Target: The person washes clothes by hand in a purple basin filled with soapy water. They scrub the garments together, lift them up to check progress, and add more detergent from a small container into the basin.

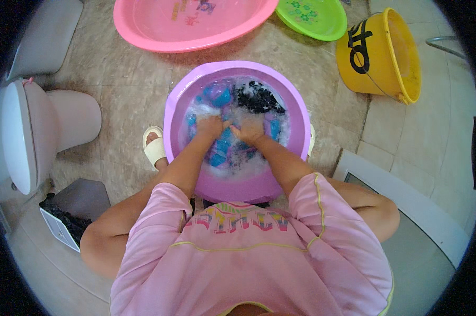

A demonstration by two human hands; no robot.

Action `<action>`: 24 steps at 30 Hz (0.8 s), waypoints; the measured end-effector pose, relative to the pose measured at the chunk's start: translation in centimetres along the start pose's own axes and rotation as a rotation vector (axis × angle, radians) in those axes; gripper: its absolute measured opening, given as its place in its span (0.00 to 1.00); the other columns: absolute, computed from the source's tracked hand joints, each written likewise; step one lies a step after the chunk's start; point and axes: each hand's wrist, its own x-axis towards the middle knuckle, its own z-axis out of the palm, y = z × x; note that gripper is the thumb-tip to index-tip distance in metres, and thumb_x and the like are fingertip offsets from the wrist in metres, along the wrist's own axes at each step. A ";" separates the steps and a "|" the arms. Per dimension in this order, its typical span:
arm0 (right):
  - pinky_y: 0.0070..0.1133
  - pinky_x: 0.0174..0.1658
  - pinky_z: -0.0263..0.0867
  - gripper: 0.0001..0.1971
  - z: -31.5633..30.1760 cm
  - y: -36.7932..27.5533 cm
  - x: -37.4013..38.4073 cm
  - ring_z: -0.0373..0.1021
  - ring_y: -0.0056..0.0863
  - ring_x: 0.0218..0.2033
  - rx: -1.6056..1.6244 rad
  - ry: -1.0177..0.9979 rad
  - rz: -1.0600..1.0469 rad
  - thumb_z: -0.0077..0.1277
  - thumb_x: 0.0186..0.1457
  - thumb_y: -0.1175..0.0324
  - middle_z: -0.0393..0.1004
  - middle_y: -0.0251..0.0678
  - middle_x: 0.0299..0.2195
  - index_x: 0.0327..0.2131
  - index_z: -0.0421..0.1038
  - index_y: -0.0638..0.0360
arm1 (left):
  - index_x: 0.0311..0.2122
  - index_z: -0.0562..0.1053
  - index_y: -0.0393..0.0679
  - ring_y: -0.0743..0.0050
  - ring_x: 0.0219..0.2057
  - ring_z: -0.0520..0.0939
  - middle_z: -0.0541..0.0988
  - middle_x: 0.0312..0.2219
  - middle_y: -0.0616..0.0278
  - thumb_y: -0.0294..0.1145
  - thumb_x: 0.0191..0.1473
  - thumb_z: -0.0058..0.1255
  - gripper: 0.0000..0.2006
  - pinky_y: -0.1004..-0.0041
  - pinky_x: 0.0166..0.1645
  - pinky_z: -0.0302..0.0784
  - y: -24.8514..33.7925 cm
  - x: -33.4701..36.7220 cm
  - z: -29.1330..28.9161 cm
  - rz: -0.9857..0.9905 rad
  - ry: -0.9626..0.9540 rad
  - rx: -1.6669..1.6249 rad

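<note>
I found the blue cloth [219, 157] partly under sudsy water in the purple basin [238, 189], which sat on the floor [322, 73] between my feet. A black cloth [260, 98] lay bunched at the basin's far right side.

Both hands were down in the suds, side by side over the blue cloth. My left hand [210, 126] was curled, its thumb toward the right. My right hand [249, 129] was set opposite, its fingers partly lost in the foam. I could not tell what, if anything, either one pinched.

In my judgement, sound handling called for a firm hold on one small section at a time, short rubs of cloth on cloth, and fresh folds turned up from beneath. Wide strokes risked slopping water over the rim. The black cloth was best kept aside, in case its dye ran.

The floor was mottled brown tile. Beyond the work stood a pink basin [196, 46] with a green basin [335, 23] just beside it. A yellow bucket [377, 73] stood to the right; a toilet [73, 118] and a lined bin [88, 197] were to the left.
</note>
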 end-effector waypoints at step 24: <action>0.30 0.33 0.64 0.16 -2.6 1.2 -6.5 0.68 0.43 0.29 0.049 0.259 0.023 0.44 0.34 0.75 0.71 0.47 0.27 0.32 0.72 0.55 | 0.42 0.66 0.49 0.51 0.40 0.72 0.69 0.38 0.46 0.25 0.37 0.45 0.21 0.64 0.43 0.67 -3.9 -9.4 -3.8 0.041 0.127 -0.271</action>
